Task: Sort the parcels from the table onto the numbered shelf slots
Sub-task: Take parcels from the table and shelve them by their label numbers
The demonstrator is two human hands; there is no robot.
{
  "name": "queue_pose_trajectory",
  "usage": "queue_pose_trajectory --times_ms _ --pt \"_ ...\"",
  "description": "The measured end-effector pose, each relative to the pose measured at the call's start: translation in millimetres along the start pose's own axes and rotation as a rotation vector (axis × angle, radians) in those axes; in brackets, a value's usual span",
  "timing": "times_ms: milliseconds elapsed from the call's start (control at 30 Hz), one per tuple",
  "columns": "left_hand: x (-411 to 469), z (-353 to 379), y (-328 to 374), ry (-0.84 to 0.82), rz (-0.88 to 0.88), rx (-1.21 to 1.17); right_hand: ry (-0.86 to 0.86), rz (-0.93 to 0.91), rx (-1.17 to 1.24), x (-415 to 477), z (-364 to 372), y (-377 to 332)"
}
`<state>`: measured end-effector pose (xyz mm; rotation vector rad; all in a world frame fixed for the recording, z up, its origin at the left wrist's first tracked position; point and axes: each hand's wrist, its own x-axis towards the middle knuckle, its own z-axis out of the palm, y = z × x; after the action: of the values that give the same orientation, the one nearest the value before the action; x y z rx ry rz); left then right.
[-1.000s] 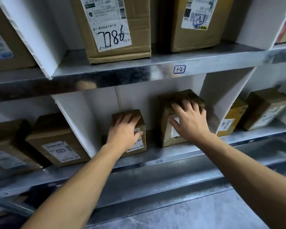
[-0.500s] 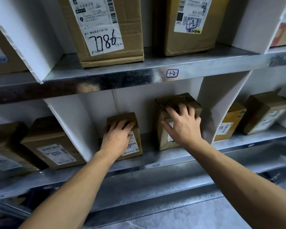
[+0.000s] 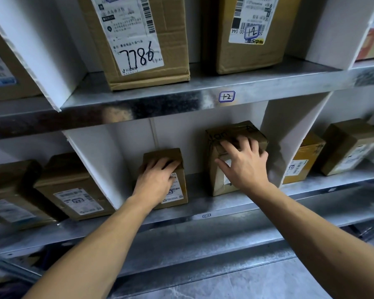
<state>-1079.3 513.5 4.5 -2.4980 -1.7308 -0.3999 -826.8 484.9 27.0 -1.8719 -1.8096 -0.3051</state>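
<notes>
Two parcels stand upright side by side in one lower slot, betw. the left divider (image 3: 95,165) and the right divider (image 3: 289,137), w/ a gap betw. them. Each has one hand on it.

L hand (image 3: 154,180) lies palm-down on the small parcel (image 3: 178,192), the shorter one, on the left of the slot. Fingers are close together, only slightly bent, and reach over the top front edge; the thumb is beside the shipping label. It presses flat, no pinch visible.

R hand (image 3: 244,167) is on the taller parcel (image 3: 231,130), wrapped in brown paper w/ tape. Fingers are spread wide, tips on the top face, thumb stretched apart to the left on the front face. Also a flat, loose touch, not closed round the parcel.

Both forearms are bare, enter from the bottom of the view and go up and forward, wrists approx. straight.

Both parcels sit on the lower metal shelf (image 3: 235,207); the small tag (image 3: 206,216) on its edge is too small to read. The upper shelf edge has the tag "1-2" (image 3: 226,96). Above it stand the carton marked 7786 (image 3: 138,50) and a second carton (image 3: 251,57) w/ "1-2" on its label. More brown parcels stand in the left slot (image 3: 73,186) and the right slot (image 3: 352,145).
</notes>
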Motion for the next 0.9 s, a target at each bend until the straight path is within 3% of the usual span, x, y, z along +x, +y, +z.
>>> queue_pose_trajectory --times_ms 433,600,733,900 --pt "6 -15 10 -0.103 -0.065 -0.002 -0.064 -0.028 0.038 -1 -5 3" --pt "-6 -29 18 0.003 -0.06 0.025 -0.012 -0.05 0.036 -10 -14 1" --pt "-27 -40 29 0.058 0.006 0.087 0.084 -0.187 0.026 -25 -23 0" --pt "-63 -55 44 0.138 0.019 0.1 -0.082 -0.26 0.038 -46 -41 -6"
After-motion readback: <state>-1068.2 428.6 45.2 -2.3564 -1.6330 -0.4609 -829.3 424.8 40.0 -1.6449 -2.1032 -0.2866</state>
